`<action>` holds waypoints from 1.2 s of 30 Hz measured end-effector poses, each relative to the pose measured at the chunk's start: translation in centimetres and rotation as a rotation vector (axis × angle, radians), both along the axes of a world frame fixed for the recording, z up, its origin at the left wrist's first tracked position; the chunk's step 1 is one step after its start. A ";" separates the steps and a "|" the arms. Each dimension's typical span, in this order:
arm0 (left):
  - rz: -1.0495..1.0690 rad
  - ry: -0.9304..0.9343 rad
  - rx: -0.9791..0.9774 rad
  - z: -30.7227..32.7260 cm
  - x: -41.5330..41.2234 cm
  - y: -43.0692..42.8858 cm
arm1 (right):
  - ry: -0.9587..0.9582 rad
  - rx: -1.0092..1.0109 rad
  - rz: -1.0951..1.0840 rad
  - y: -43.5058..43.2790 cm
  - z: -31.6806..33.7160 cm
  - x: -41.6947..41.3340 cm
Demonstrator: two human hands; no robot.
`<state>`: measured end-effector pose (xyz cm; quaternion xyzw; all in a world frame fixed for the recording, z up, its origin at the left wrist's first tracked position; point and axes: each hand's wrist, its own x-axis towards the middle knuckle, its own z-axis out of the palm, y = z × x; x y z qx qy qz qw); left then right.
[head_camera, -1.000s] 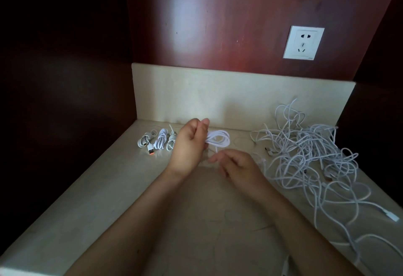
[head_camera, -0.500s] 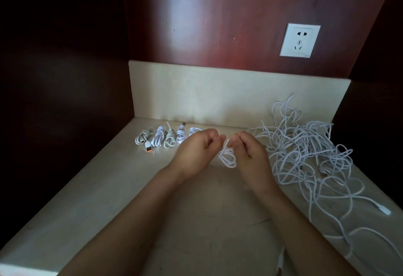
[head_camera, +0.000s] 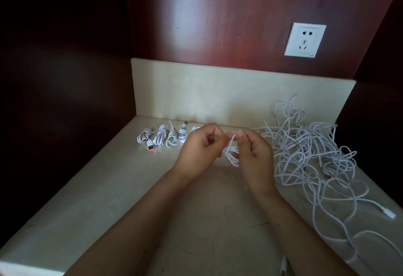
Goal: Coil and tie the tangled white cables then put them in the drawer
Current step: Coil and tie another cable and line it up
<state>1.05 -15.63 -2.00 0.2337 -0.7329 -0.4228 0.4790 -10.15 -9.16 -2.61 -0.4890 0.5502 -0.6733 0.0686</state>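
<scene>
A small coiled white cable [head_camera: 232, 152] hangs above the pale stone surface [head_camera: 109, 199], pinched by curled fingers of the left hand [head_camera: 200, 147] and right hand [head_camera: 254, 153]. Tied white coils [head_camera: 165, 138] lie leftward, a tangled white cable heap [head_camera: 309, 149] rightward.

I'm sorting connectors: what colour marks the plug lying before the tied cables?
Orange, at the end of a pale plug; the head view shows it best.

R hand [head_camera: 254, 156] rose to meet L hand [head_camera: 200, 148]; small coil [head_camera: 231, 153] now hangs btwn them.
</scene>
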 end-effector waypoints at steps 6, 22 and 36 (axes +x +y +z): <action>-0.032 0.103 0.021 0.5 0.1 0.2 | -0.175 0.107 0.230 0.6 1.1 -0.1; 0.237 0.203 0.063 0.9 1.1 -0.9 | 0.629 0.271 0.133 1.3 -0.6 1.1; -0.028 0.052 -0.033 0.5 0.6 -0.3 | -0.055 0.081 0.198 0.5 0.9 -1.2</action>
